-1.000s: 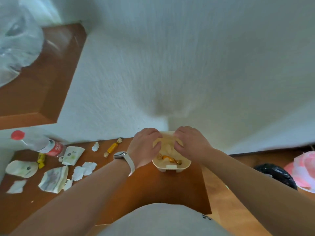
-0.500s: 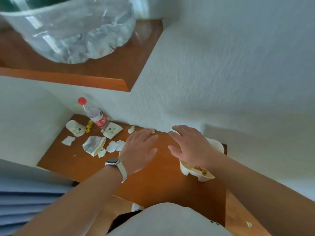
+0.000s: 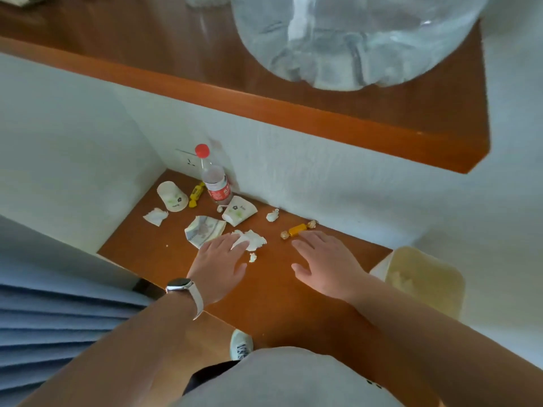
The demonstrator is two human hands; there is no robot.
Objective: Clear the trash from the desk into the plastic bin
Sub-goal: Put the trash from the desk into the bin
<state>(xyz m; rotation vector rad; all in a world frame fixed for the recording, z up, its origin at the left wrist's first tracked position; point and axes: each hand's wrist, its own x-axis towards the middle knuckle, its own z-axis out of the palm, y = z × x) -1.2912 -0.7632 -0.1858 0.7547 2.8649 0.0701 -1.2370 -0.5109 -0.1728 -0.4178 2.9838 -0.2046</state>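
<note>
Trash lies scattered on the brown desk (image 3: 273, 292): a crumpled white tissue (image 3: 251, 239), a flattened wrapper (image 3: 204, 230), two paper cups (image 3: 172, 196) (image 3: 239, 211), an orange candy (image 3: 296, 230), yellow candies (image 3: 196, 193), small paper scraps (image 3: 155, 215) (image 3: 272, 215) and a red-capped bottle (image 3: 216, 183). My left hand (image 3: 219, 262) is open, fingertips touching the tissue's edge. My right hand (image 3: 323, 261) is open, fingers spread, just below the orange candy. The cream plastic bin (image 3: 426, 277) stands at the desk's right end, some trash inside.
A wooden shelf (image 3: 293, 113) overhangs the desk, with a large clear water jug (image 3: 352, 39) on it. White walls close the back and left. Blue fabric (image 3: 58, 318) lies at the lower left. A shoe (image 3: 241, 345) shows below the desk edge.
Both hands let go of the bin at the right and moved left over the desk toward the scattered trash. The view swung left and up.
</note>
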